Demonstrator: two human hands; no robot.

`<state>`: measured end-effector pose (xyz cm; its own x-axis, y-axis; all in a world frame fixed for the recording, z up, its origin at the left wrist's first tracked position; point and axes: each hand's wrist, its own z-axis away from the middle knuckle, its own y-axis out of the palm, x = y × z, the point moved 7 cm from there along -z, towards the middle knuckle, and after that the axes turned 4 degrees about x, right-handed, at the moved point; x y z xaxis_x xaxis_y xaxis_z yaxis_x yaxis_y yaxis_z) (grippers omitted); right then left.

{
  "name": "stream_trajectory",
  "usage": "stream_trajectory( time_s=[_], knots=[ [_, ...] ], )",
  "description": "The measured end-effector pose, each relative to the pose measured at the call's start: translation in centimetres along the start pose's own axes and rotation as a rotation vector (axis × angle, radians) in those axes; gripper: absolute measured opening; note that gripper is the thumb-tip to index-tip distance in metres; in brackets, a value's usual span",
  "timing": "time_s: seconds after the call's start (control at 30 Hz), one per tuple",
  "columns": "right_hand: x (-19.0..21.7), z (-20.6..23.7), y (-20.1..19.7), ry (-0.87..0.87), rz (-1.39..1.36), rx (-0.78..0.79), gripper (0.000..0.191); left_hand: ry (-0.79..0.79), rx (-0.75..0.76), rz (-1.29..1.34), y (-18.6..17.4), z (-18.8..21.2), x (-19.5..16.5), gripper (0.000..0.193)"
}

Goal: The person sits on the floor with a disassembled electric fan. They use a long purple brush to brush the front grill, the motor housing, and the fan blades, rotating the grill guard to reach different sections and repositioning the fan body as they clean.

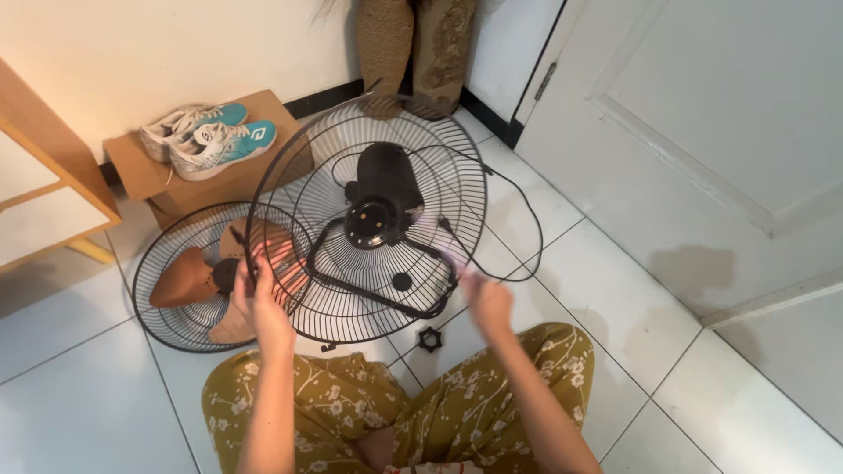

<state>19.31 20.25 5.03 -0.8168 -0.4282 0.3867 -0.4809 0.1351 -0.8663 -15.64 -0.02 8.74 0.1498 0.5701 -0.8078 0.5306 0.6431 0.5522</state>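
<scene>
While the left hand (263, 294) grips the rear fan guard (369, 219) rim, the blurry right hand (487, 298) looks half-open, holding nothing; she'd better steady both sides before tilting.

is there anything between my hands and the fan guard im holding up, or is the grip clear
Nothing visible stands between them. The left hand is already on the left rim of the rear fan guard, which is tilted up off the floor. The right hand is at its lower right rim, blurred, so contact there is unclear.
</scene>
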Motion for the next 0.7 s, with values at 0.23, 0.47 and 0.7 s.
stream_trajectory(
  time_s=[0.23,0.47,0.7],
  knots=[
    [-1.1,1.7,1.0,-0.031,0.109,-0.010,0.061,-0.049,-0.158,0.082,-2.2,0.2,3.5,0.031],
    [-0.5,2.3,1.8,-0.183,0.140,0.231,0.056,-0.052,-0.135,0.126,-1.0,-0.5,2.7,0.036],
    [-1.7,4.8,3.4,-0.253,0.227,0.365,0.060,-0.076,-0.087,0.148,0.0,-0.4,1.7,0.036]
  ],
)
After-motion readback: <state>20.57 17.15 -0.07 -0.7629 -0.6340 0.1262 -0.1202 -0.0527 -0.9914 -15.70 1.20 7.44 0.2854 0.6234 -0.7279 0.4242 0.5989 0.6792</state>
